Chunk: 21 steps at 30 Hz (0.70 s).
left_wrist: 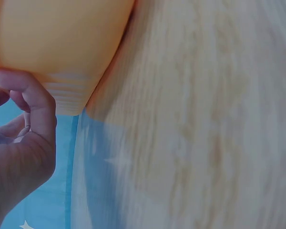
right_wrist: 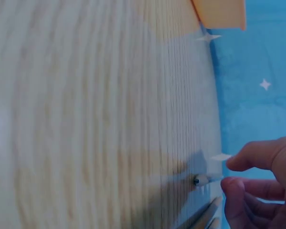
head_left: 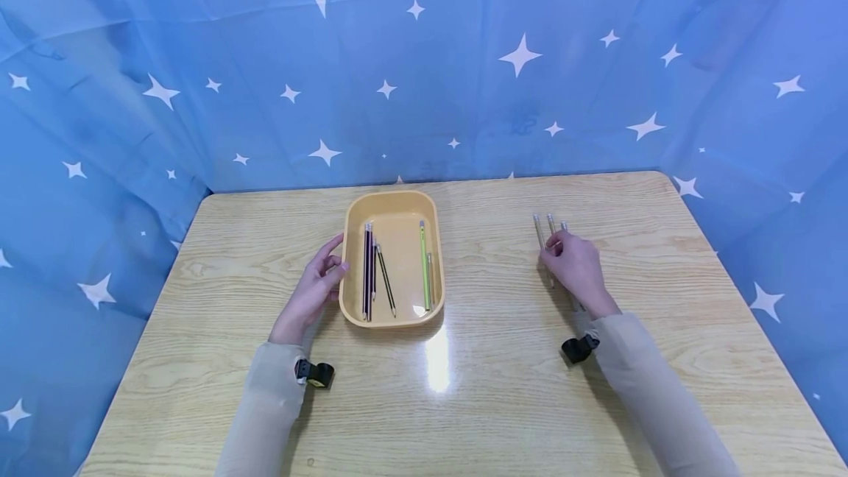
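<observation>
My left hand [head_left: 314,293] grips the left edge of a shallow yellow-orange tray [head_left: 392,321], its thumb against the rim, also in the left wrist view. Inside the tray, several dark pencils [head_left: 367,271] lie on the left and a bright green pencil [head_left: 424,263] on the right, beside a light wooden pencil [head_left: 430,278]. On the right of the table my right hand [head_left: 575,263] is over a small group of light wooden pencils [head_left: 539,230], hiding part of them. The right wrist view shows a gap between its thumb and forefinger, close to one pencil [right_wrist: 200,180].
The tray and pencils rest on a light wood-grain table [head_left: 477,389]. A blue curtain with white stars [head_left: 450,57] hangs behind its back edge and along both sides. A bright light reflection [head_left: 437,359] lies in front of the tray.
</observation>
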Tool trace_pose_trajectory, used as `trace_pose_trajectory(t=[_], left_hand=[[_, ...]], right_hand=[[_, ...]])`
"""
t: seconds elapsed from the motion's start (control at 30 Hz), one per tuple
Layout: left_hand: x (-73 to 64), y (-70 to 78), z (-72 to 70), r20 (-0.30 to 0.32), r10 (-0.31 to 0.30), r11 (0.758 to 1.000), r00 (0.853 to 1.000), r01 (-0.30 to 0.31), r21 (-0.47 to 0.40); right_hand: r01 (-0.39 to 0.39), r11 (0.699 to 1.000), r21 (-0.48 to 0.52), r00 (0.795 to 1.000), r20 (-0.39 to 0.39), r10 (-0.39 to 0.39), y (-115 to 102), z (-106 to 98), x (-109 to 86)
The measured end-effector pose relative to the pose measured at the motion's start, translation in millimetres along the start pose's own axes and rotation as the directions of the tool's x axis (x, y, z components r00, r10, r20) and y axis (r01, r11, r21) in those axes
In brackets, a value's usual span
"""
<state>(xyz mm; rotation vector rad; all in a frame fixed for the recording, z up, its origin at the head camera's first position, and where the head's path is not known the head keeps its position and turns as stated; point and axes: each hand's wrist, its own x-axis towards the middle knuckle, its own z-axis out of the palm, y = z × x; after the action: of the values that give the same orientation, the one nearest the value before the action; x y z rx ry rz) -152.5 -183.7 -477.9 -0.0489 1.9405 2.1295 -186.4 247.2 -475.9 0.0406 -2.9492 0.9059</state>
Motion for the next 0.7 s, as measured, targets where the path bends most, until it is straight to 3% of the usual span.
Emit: trace_pose_trajectory(t=[0.33,0.7], left_hand=[[-0.5,1.0,0.9,0.001,0.01,1.0,1.0,-0.01,-0.005],[-3.4,5.3,0.8,0.013,-0.011,1.0,1.0,0.011,-0.009]], right_hand=[[0.049,0.996,0.073,0.999,-0.013,-0.048,-15,6,-7.2],[0.062,0.991,0.118,0.998,0.004,-0.063,-35,27,-11.0]])
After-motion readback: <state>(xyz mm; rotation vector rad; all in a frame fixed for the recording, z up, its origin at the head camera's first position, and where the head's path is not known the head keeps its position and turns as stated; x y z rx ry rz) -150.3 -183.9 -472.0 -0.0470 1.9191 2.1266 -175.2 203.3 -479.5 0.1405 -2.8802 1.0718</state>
